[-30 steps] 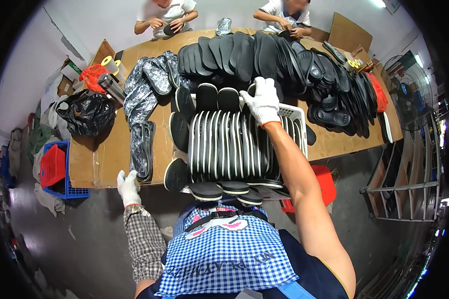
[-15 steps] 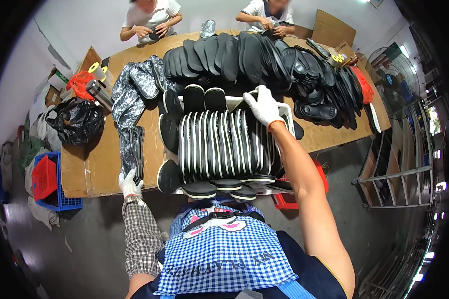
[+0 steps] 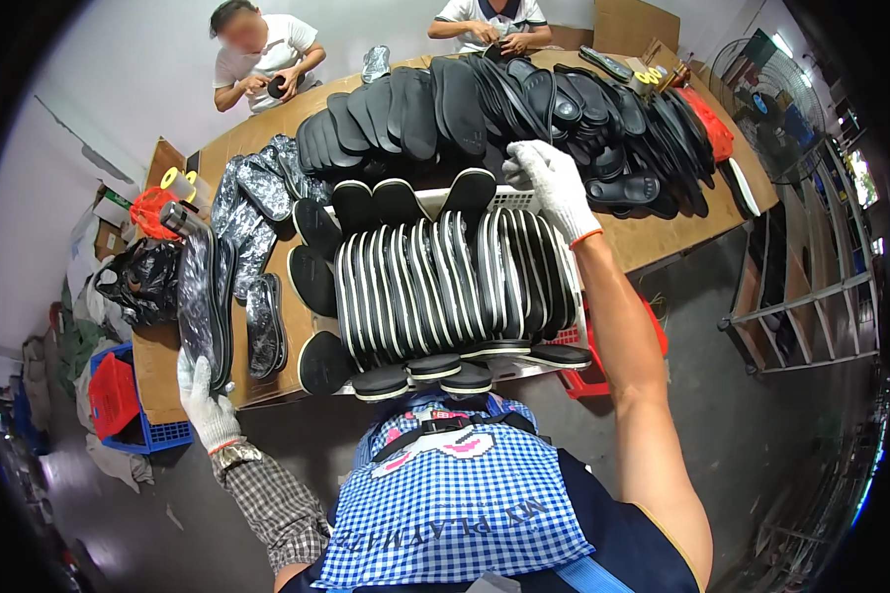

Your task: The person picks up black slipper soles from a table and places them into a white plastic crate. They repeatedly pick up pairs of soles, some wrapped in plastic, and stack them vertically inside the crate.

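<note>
My left hand (image 3: 208, 403), in a white knitted glove, grips the near end of a plastic-wrapped pair of black shoe soles (image 3: 198, 306), raised at the table's left side. Beside it another wrapped pair (image 3: 265, 326) lies on the cardboard-covered table. Wearing a similar glove, my right hand (image 3: 554, 188) hovers over the far right corner of a white crate (image 3: 512, 198); its fingers are loosely bent and nothing shows in them. Black soles with pale edges (image 3: 415, 292) stand in a packed row in the crate. More soles are tucked around its rim, including one upright sole (image 3: 470, 190) at the far side.
Black soles (image 3: 396, 114) form a long heap behind the crate, with wrapped pairs (image 3: 264, 188) at its left. A metal flask (image 3: 180, 219) and black bag (image 3: 133, 282) sit far left. Two people work across the table (image 3: 158, 341). A fan (image 3: 771, 109) and rack (image 3: 801, 306) stand right.
My left hand has lifted a wrapped pair off the table and moved left, leaving another pair lying there. My right hand has moved off the crate's far edge, where a sole now stands upright.
</note>
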Action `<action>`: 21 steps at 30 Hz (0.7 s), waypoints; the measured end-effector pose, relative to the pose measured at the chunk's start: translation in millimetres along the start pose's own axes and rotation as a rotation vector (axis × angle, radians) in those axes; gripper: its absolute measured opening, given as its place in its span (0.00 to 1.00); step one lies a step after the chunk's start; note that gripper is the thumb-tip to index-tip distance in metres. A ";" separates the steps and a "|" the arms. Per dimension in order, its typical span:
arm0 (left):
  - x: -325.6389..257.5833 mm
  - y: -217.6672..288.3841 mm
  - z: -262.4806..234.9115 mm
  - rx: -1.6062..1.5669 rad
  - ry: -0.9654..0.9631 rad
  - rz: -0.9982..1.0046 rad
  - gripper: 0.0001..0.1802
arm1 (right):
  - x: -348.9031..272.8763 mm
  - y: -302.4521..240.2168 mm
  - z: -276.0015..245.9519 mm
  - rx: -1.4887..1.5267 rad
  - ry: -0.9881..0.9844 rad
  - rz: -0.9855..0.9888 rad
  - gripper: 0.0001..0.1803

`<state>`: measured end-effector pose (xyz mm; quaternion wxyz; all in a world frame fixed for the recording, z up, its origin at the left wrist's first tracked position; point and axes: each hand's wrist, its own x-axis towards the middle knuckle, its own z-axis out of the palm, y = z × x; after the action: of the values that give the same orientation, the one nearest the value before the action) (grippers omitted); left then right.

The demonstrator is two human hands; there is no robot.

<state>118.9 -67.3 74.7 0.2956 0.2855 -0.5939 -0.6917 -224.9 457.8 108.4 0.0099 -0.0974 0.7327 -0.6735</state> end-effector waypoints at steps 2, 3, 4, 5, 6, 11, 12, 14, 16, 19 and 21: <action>-15.8 37.8 49.3 0.020 -0.058 0.133 0.31 | -10.6 -24.3 9.9 0.027 -0.038 -0.001 0.16; -21.1 52.0 78.1 0.025 -0.077 0.204 0.31 | -15.7 -35.7 15.1 0.053 -0.056 0.009 0.16; -25.3 64.9 102.4 0.032 -0.092 0.280 0.32 | -19.8 -43.5 22.3 0.082 -0.079 0.015 0.16; -26.8 75.1 121.9 0.036 -0.206 0.299 0.33 | -23.0 -46.9 26.6 0.134 -0.121 -0.029 0.15; -29.5 84.2 138.2 0.047 -0.317 0.316 0.34 | -25.9 -53.3 28.2 0.111 -0.179 0.038 0.21; -55.8 98.3 224.1 0.052 -0.598 0.208 0.34 | -49.2 -87.6 55.2 0.444 -0.254 -0.018 0.31; -59.5 97.8 235.0 0.097 -0.568 0.255 0.33 | -45.9 -87.5 54.9 0.552 -0.295 0.004 0.31; -56.5 92.4 247.0 0.118 -0.625 0.177 0.33 | -51.4 -90.6 43.7 0.457 -0.229 0.102 0.26; -48.7 83.7 252.7 0.179 -0.651 0.173 0.33 | -46.4 -73.4 35.5 0.308 -0.143 -0.024 0.27; -45.7 77.1 255.9 0.199 -0.726 -0.009 0.33 | -53.8 -59.0 16.4 0.255 -0.221 0.091 0.27; -37.7 68.6 251.7 0.160 -0.858 -0.192 0.33 | -64.0 -52.4 7.0 0.009 -0.240 0.029 0.33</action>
<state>-39.2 117.0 177.4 -0.0659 0.0484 -0.6852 -0.7238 -154.3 457.1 152.1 0.1078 -0.1668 0.7244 -0.6601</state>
